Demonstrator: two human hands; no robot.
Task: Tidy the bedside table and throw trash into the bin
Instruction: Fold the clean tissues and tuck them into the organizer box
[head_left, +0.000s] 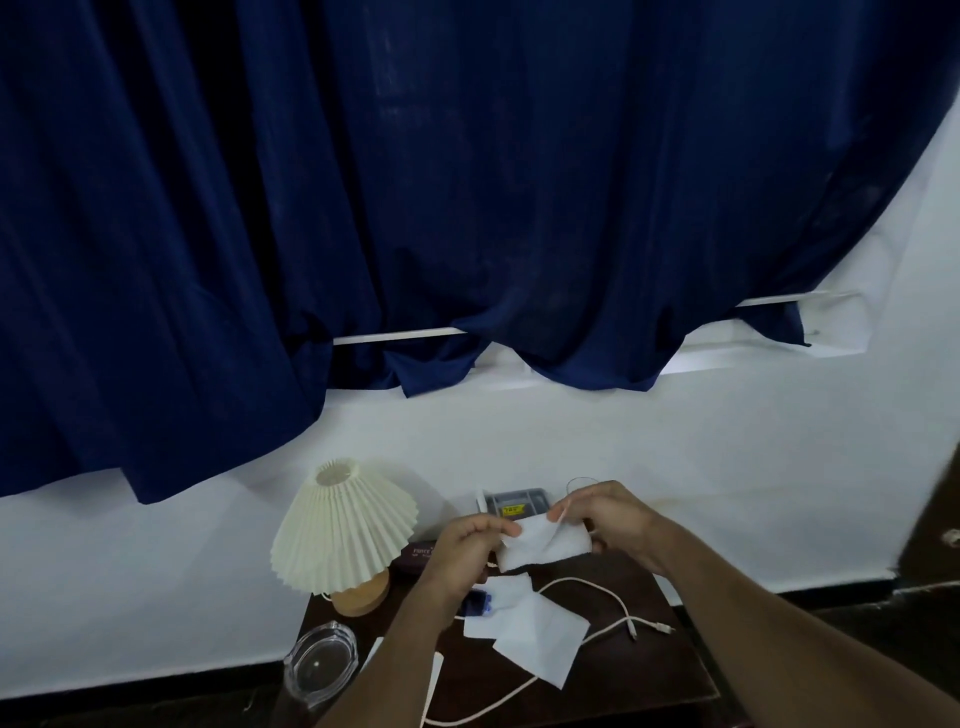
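a glass ashtray (321, 662) is sitting at the bench (657, 673) front left corner, a lamp (343, 530) standing behind it. above the middle, the left grip (467, 551) and right grip (608, 514) are pinching one tissue (545, 544) between them; spare tissues (535, 636) and a cable (615, 605) are lying beneath.

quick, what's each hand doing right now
Left hand: pinching the left edge of the white tissue.
Right hand: gripping the right side of the same tissue, held above the bedside table.

The dark box (422, 550) shows partial lettering, perhaps "FIGHT"; the yellow label (512, 510) is unreadable.
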